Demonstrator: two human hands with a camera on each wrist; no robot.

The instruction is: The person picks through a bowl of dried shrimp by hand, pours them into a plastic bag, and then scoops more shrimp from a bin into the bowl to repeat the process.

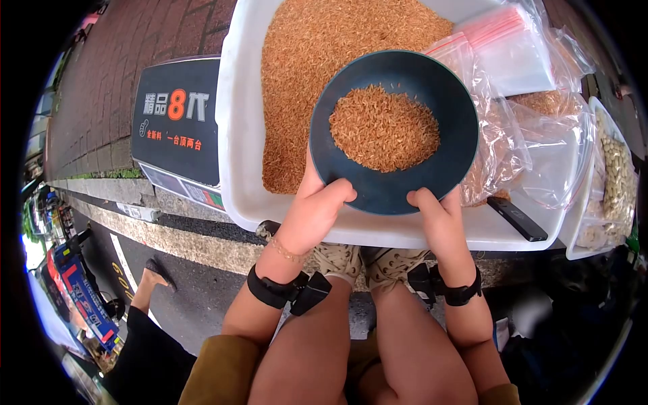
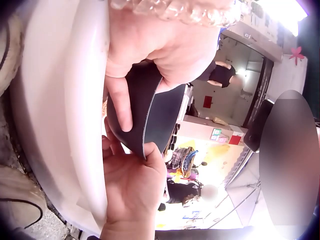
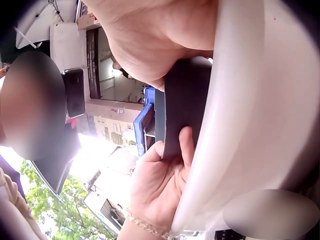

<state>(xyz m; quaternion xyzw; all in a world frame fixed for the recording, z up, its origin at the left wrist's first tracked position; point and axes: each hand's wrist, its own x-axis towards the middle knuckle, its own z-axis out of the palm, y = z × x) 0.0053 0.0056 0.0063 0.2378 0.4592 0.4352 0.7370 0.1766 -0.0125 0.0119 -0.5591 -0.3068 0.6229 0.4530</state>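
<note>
Both hands hold a dark round bowl (image 1: pixel 405 192) over the front part of a white tub (image 1: pixel 239 135). Reddish-brown grains (image 1: pixel 385 128) lie in a heap inside the bowl. My left hand (image 1: pixel 317 209) grips its near-left rim, thumb on the inside edge and fingers beneath. At the near-right rim my right hand (image 1: pixel 437 219) grips the same way. In the left wrist view, fingers spread under the dark bowl (image 2: pixel 137 95); the right wrist view shows the bowl's outer side (image 3: pixel 187 100) between the hands. A deep bed of similar grains (image 1: pixel 297 67) fills the tub's left and back.
Plastic bags (image 1: pixel 513 54) and a black device (image 1: pixel 516 219) lie at the tub's right side. A black box with printed characters (image 1: pixel 179 121) stands left of the tub. Further right is another white tray (image 1: pixel 584 216) holding bagged pale items. A passer-by's leg (image 1: pixel 143 293) shows at lower left.
</note>
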